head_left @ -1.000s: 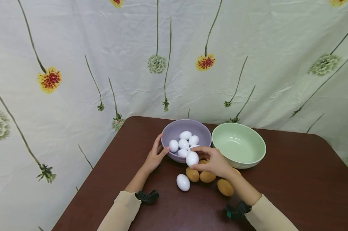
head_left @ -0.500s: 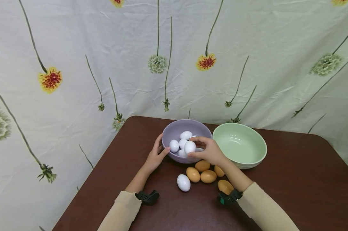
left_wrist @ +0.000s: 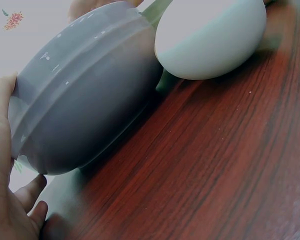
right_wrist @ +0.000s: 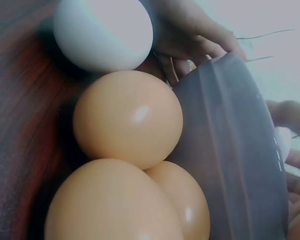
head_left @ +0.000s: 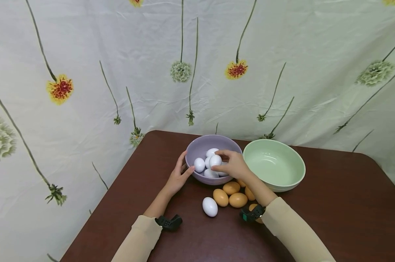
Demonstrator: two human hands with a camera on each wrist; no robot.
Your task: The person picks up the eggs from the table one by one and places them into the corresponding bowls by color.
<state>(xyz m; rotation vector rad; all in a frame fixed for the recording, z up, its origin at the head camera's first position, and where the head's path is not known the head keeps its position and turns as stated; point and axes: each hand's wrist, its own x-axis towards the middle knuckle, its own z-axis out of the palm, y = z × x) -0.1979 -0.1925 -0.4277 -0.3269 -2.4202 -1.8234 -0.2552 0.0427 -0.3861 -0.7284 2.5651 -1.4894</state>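
Observation:
In the head view a purple bowl point(head_left: 197, 145) holds several white eggs point(head_left: 199, 165). My left hand point(head_left: 177, 179) steadies that bowl from its left side, thumb at the near rim and fingers along the outer wall. Over the inside of the bowl, my right hand point(head_left: 234, 166) pinches a white egg point(head_left: 215, 161) between thumb and fingers, close above the other eggs. The left wrist view shows the bowl's outer wall point(left_wrist: 100, 75) tilted across the frame, with left fingers point(left_wrist: 32, 192) against it. Right fingers point(right_wrist: 292, 117) reach over the rim in the right wrist view.
Several brown eggs point(head_left: 220, 197) lie on the dark wooden table point(head_left: 335, 203) in front of the purple bowl. One loose white egg point(head_left: 210, 206) sits beside them on the left. A green bowl point(head_left: 277, 169) stands right next to the purple one; a flowered cloth point(head_left: 145, 47) hangs behind.
My right hand has carried the white egg from in front of the purple bowl's near rim, up and away from me, to over its inside. The left hand stays at the bowl.

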